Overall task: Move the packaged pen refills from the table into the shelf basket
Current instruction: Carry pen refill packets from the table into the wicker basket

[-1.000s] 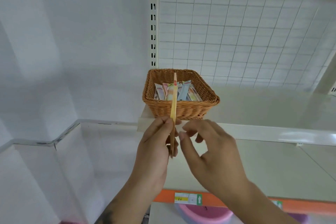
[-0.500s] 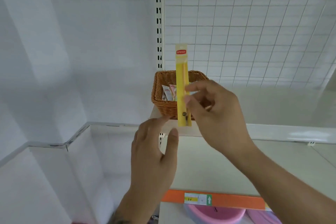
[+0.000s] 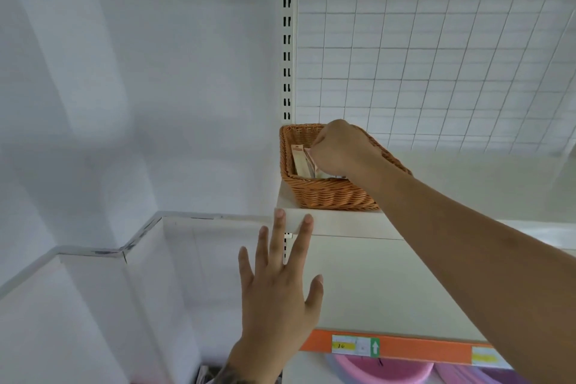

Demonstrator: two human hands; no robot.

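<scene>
A brown woven wicker basket (image 3: pixel 330 193) sits at the left end of a white shelf (image 3: pixel 343 223), before a white wire-grid back panel (image 3: pixel 436 50). The right hand (image 3: pixel 338 150) reaches down inside the basket with fingers curled; whether they grip anything cannot be told. Flat packaged pen refills (image 3: pixel 300 160) lie in the basket, just left of that hand. Below the basket, the left hand (image 3: pixel 277 296) hangs with straight, spread fingers, holding nothing. An orange price strip (image 3: pixel 402 349) runs further below.
</scene>
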